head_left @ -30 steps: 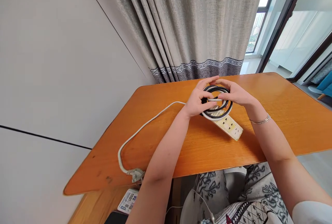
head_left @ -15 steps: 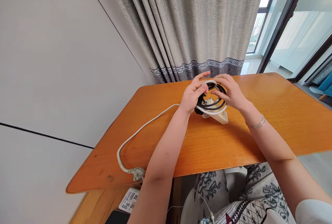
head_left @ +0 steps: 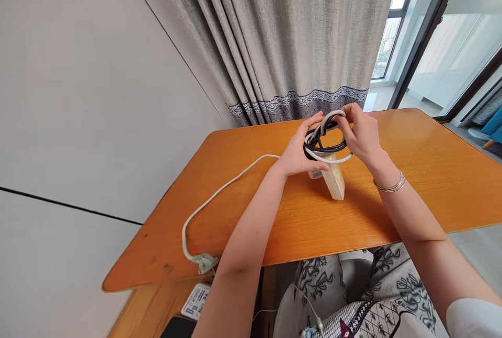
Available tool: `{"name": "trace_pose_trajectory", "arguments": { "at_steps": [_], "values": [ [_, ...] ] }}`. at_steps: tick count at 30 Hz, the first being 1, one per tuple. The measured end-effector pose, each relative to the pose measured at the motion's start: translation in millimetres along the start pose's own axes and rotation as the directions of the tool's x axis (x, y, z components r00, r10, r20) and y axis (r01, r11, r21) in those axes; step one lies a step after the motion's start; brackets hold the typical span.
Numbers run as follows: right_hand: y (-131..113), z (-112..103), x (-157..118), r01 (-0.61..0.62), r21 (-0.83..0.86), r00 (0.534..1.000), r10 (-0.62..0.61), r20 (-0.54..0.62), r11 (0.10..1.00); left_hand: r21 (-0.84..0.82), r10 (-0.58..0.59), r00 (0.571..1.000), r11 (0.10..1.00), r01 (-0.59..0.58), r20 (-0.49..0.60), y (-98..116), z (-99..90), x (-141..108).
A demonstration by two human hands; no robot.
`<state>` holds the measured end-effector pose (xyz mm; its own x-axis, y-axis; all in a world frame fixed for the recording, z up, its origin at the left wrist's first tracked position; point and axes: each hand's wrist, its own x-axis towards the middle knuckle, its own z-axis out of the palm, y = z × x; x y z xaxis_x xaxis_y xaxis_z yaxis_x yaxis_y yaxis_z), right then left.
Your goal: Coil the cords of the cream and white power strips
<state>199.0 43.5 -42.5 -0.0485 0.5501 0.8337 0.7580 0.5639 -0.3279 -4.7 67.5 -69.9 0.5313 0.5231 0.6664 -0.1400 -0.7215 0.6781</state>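
My left hand (head_left: 297, 151) is wrapped around the left side of a loose coil of black cable (head_left: 333, 148) and white cable (head_left: 340, 160), held above the table. With fingers closed, my right hand (head_left: 363, 131) pinches the white cable at the upper right of the coil. Below the coil hangs or stands a cream power strip (head_left: 334, 181), tilted, its upper part hidden by cables and my left hand. I cannot tell whether it touches the table. A black piece beside my left palm is mostly covered.
A white cord (head_left: 219, 190) runs left across the orange wooden table (head_left: 423, 171) to a white plug (head_left: 204, 263) at its near left edge. Below lies a white printed box (head_left: 196, 301). A grey curtain (head_left: 306, 30) hangs behind, and a pale wall panel (head_left: 78, 92) borders the left.
My right hand has closed from a spread pose onto the white cable and raised that side of the coil. My left hand's fingers have shifted around the coil. The power strip has turned, its end pointing nearer me.
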Motion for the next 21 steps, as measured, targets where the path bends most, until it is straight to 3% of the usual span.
{"name": "trace_pose_trajectory", "arguments": {
  "at_steps": [3,7,10,13,19,21],
  "values": [
    [-1.1,-0.8,-0.8,0.02,0.03,0.999,-0.019,-0.038,0.999,-0.032,-0.091,0.996,0.995,0.091,0.002,1.5,2.3,1.2],
    [-9.3,0.0,-4.3,0.103,0.061,0.985,-0.094,-0.143,0.993,-0.287,-0.189,0.982,0.939,0.188,0.023,1.3,4.9,5.3],
    [-15.7,2.0,-8.0,0.21,0.058,0.953,-0.192,-0.235,0.976,-0.438,-0.288,0.955,0.852,0.287,0.066,0.9,6.6,4.6],
    [-17.6,7.4,-11.7,0.325,0.082,0.903,-0.283,-0.323,0.942,-0.523,-0.372,0.927,0.783,0.337,0.041,-3.0,9.8,0.0],
    [-0.4,23.5,-16.6,0.376,0.143,0.793,-0.238,-0.562,0.916,-0.585,-0.491,0.868,0.683,0.438,0.076,-8.2,26.3,-2.4],
    [5.7,24.7,-17.2,0.357,0.174,0.789,-0.197,-0.582,0.918,-0.603,-0.506,0.856,0.652,0.459,0.105,-5.1,33.0,-0.1]
  ]
}}
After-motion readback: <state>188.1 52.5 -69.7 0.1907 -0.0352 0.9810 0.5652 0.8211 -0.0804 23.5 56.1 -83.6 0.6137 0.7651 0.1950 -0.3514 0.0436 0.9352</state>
